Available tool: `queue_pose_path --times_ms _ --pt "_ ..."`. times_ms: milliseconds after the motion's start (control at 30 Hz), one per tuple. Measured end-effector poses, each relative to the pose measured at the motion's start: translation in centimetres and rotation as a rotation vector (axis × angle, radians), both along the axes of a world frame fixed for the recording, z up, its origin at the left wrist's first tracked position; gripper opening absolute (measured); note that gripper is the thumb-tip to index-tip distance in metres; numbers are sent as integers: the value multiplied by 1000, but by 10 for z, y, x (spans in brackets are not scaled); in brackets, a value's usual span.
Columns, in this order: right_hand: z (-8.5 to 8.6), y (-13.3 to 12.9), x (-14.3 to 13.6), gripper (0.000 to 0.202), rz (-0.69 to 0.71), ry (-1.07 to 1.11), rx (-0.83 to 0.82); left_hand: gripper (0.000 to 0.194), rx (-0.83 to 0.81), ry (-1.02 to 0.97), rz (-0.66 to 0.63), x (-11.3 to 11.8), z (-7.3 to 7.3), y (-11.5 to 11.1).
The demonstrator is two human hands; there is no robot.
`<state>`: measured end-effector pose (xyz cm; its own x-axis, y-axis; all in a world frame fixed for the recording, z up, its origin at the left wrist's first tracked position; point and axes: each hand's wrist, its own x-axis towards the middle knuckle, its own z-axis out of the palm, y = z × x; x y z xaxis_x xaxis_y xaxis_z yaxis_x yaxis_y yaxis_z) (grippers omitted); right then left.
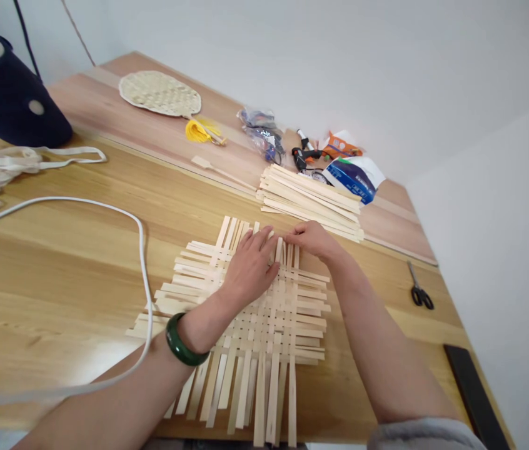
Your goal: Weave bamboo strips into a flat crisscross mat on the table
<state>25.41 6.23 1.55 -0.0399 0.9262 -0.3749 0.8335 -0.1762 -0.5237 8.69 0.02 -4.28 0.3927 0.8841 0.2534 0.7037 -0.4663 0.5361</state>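
Note:
A mat of pale bamboo strips (264,325), woven over and under, lies on the table with loose strip ends sticking out on all sides. My left hand (251,265) rests on its far part, palm down, fingers stretched out and holding nothing. A green bangle (184,340) circles that wrist. At the mat's far edge my right hand (314,239) is closed in a pinch on the end of an upright strip. Its fingertips partly hide the strip end.
Beyond the mat lies a stack of loose strips (309,200). Scissors (419,287) and a black bar (475,394) lie right. Farther back are a woven fan (159,92), yellow tassel (196,131) and glue gun (304,156). A white cord (140,237) crosses my left forearm.

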Motion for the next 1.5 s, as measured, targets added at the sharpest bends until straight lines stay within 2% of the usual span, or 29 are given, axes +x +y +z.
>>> queue_pose_path --times_ms 267,333,400,533,700,800,867,967,1067,1133,1233,1367,1433,1500 --pt "-12 -3 -9 20 174 -33 296 54 12 61 -16 1 -1 1" --pt "-14 -9 -5 16 140 -72 357 54 12 58 -21 1 -1 0" --pt "-14 -20 1 12 49 -92 458 52 8 43 -19 0 0 0" --pt "-11 -56 15 23 -127 -124 604 51 0 -29 -10 -1 2 -1" --pt "-13 -113 26 25 -193 -220 598 51 6 -65 -14 -3 3 -1" --pt "-16 -143 31 29 -264 -246 628 51 13 -65 -29 -3 9 -2" --pt "-17 -162 34 32 -322 -261 596 50 24 -59 -37 -3 18 -3" --pt "-17 -188 37 35 -410 -271 462 47 14 -14 -32 -6 36 -8" --pt "-14 -208 31 36 -439 -305 364 47 -2 25 -30 -18 49 -19" --pt "-11 -216 19 33 -375 -332 464 48 12 40 -21 -31 50 -32" --pt "-6 -226 -18 25 -146 -275 702 47 48 94 57 -57 42 -55" --pt "-9 -236 -83 31 282 -75 669 47 77 200 241 -84 23 -74" --pt "-15 -241 -108 36 443 -34 625 49 73 261 299 -90 17 -77" --pt "-21 -244 -118 40 540 -39 599 49 70 305 317 -94 14 -77"
